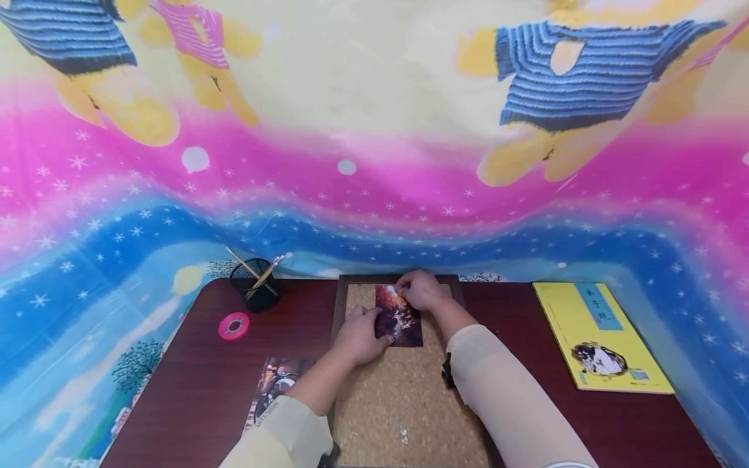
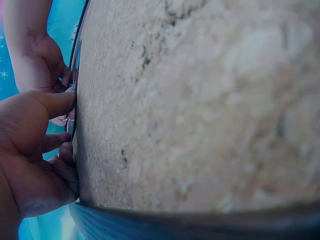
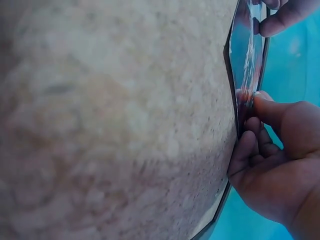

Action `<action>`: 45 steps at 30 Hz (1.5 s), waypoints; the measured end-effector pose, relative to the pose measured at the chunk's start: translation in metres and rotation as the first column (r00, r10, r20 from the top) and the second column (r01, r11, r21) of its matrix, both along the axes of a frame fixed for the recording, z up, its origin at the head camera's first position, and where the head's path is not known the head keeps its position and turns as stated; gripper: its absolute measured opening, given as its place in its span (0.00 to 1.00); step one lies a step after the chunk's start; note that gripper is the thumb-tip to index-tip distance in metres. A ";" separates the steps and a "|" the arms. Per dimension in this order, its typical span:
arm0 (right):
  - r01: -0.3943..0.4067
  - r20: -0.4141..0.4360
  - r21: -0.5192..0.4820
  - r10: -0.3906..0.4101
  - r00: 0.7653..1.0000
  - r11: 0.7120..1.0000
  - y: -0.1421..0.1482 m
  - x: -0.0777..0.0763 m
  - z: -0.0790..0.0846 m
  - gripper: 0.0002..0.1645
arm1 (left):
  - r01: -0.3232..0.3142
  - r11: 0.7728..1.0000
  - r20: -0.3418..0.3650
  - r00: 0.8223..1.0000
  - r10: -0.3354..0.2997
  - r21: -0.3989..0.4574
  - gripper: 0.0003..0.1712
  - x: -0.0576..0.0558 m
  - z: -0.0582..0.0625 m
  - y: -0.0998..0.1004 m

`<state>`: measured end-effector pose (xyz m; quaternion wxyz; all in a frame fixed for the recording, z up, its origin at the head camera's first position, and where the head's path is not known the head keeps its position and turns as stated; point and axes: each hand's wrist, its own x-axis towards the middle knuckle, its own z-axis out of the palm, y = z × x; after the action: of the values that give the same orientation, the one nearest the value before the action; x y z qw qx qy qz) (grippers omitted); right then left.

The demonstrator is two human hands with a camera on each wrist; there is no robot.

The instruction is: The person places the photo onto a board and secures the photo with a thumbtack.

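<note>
A glossy photo print [image 1: 400, 325] with dark and orange tones lies on the upper part of a framed cork board [image 1: 404, 390]. My left hand [image 1: 363, 338] rests on the board at the print's left side, thumb and index finger spread apart and touching its edge; the thumb [image 2: 62, 102] shows in the left wrist view. At the print's upper right corner, my right hand [image 1: 422, 291] pinches the edge. The right wrist view shows that thumb [image 3: 267, 107] on the glossy face, with the other fingers curled in below. What lies beneath the fingertips is hidden.
Left of the board, another photo print [image 1: 272, 387] lies partly under my left forearm. Pink tape roll [image 1: 234, 325] and black mesh pen holder [image 1: 261, 296] stand farther back. A yellow book [image 1: 605, 364] lies at right. Patterned cloth [image 1: 374, 195] hangs behind the table.
</note>
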<state>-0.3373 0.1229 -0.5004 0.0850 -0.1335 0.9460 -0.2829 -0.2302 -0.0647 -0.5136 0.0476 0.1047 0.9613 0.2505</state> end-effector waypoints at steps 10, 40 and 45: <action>-0.004 0.028 0.031 0.004 1.000 1.000 -0.004 -0.004 0.000 0.12 | -0.001 1.000 0.019 1.000 0.001 -0.001 0.40 0.000 0.001 0.000; 0.047 -0.003 0.094 -0.046 0.999 0.994 -0.011 -0.010 0.000 0.11 | 0.002 1.000 0.031 1.000 -0.002 0.003 0.41 0.001 0.003 -0.001; 0.063 -0.017 0.089 -0.062 0.998 0.994 -0.012 -0.010 0.000 0.09 | -0.003 1.000 0.038 0.999 0.003 0.003 0.41 0.002 0.004 -0.001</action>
<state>-0.3470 0.1111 -0.5003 0.0755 -0.1019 0.9620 -0.2418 -0.2287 -0.0658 -0.5094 0.0653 0.0987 0.9599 0.2541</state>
